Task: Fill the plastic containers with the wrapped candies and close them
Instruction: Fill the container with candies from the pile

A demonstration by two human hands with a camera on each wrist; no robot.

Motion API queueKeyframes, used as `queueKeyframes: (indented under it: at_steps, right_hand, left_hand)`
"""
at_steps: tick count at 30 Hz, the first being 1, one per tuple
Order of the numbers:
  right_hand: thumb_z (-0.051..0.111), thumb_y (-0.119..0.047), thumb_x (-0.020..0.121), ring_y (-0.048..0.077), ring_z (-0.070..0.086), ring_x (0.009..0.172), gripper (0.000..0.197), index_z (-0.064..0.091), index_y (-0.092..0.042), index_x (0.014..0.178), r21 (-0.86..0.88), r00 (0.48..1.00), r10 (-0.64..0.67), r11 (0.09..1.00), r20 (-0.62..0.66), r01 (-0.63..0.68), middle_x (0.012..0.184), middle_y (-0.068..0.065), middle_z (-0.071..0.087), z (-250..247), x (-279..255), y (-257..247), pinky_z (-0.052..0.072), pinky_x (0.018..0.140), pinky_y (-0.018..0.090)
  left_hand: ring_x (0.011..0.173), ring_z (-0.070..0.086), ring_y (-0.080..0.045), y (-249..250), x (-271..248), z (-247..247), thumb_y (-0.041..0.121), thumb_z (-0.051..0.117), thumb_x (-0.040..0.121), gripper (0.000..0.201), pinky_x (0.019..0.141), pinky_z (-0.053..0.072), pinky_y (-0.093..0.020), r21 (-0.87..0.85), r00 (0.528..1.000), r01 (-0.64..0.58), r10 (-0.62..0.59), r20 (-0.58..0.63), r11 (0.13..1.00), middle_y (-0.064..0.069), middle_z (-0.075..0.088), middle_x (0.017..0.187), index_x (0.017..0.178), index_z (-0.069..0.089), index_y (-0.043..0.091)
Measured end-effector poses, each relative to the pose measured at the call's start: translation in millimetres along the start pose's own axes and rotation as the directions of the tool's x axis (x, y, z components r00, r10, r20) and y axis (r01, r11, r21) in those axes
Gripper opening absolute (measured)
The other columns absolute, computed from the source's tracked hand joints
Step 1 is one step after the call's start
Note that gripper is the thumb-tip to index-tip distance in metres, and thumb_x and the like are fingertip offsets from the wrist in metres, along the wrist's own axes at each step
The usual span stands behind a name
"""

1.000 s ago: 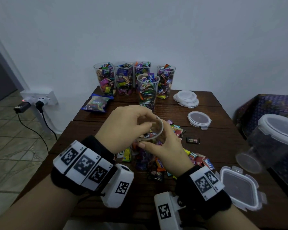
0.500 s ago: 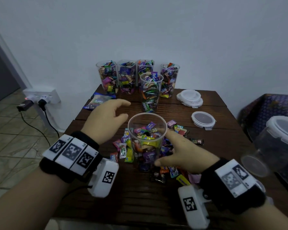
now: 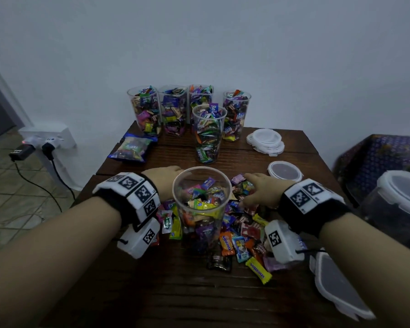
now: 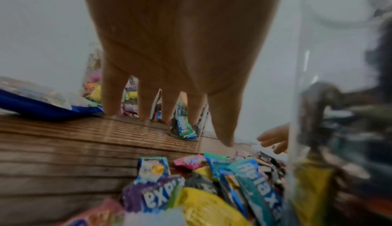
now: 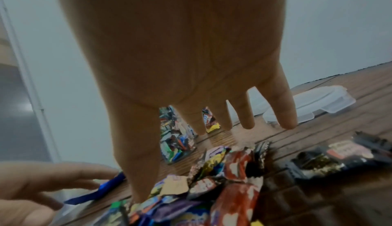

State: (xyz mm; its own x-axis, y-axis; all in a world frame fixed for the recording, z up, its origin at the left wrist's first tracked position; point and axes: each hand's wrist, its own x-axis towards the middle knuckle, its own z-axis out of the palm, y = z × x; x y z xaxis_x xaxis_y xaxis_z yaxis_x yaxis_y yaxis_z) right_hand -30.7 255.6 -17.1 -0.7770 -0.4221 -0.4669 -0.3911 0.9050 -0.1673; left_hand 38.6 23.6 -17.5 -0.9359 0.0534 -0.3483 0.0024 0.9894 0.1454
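Nearest me on the counter (image 3: 152,292) lies the loose heap of wrapped candies (image 3: 244,235), spread around the foot of the clear container (image 3: 201,204) I am filling. It stands upright in the middle of the heap and looks roughly half full, so I judge the step in hand is gathering another load.

My left hand (image 3: 162,179) is just beside the container's left wall, fingers straight and spread, holding nothing; the left wrist view shows them above bare wood beyond the sweets. My right hand (image 3: 258,192) is on the other side, fingers spread and relaxed over the candies, also empty.

To do this well, I should drop both palms onto the heap and sweep inward, cupping from both sides without knocking the container, which seems light and could tip. Slippery wrappers will likely spill, so modest handfuls lifted over the rim are better than big ones.

Farther off, a single round lid (image 3: 285,171) lies to the right, near enough to reach for closing. Beyond it sit a stack of lids (image 3: 265,140), a blue candy bag (image 3: 133,147), and five filled containers (image 3: 189,112) by the wall, all unlidded.
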Motion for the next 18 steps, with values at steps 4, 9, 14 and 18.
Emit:
queueKeyframes:
  at_steps: [4,9,14,18]
  right_hand:
    - [0.063,-0.053,0.081,0.027,0.02,0.143,0.099,0.002,-0.021,0.152,-0.031,0.999,0.042,0.999,0.033,-0.041,0.159,0.006,0.007,-1,16,-5,0.027,0.113,0.041]
    - [0.062,-0.049,0.084,0.028,0.02,0.143,0.095,0.001,-0.021,0.152,-0.027,0.996,0.056,0.998,0.07,-0.055,0.158,0.008,0.009,-3,28,-11,0.026,0.113,0.041]
    - [0.06,-0.052,0.084,0.028,0.029,0.138,0.091,0.008,-0.021,0.152,-0.035,0.995,0.043,0.999,0.095,-0.04,0.154,0.009,0.021,-3,32,-16,0.032,0.109,0.04]
    - [0.059,-0.059,0.082,0.03,0.034,0.134,0.088,0.016,-0.026,0.151,-0.056,0.993,0.002,0.998,0.115,0.004,0.15,0.01,0.028,-2,29,-21,0.035,0.108,0.045]
  left_hand:
    - [0.116,0.056,-0.017,-18,45,21,0.054,0.062,0.077,0.063,0.097,0.047,-0.038,-0.133,0.998,0.006,-0.015,-0.066,0.991,0.004,0.057,0.129,0.133,0.05,0.029]
    - [0.111,0.048,-0.01,11,40,14,0.02,0.06,0.091,0.046,0.099,0.038,-0.015,-0.243,0.993,-0.115,0.109,-0.037,0.963,0.0,0.051,0.128,0.134,0.048,0.008]
    - [0.138,0.032,-0.017,19,45,12,0.031,0.055,0.094,0.04,0.106,0.025,-0.023,-0.142,0.983,-0.181,0.181,-0.01,0.973,0.0,0.035,0.151,0.133,0.049,0.022]
    - [0.139,0.028,-0.017,33,51,11,0.015,0.053,0.095,0.024,0.081,0.018,-0.002,-0.219,0.962,-0.254,0.269,0.04,0.942,-0.005,0.033,0.152,0.113,0.049,0.031]
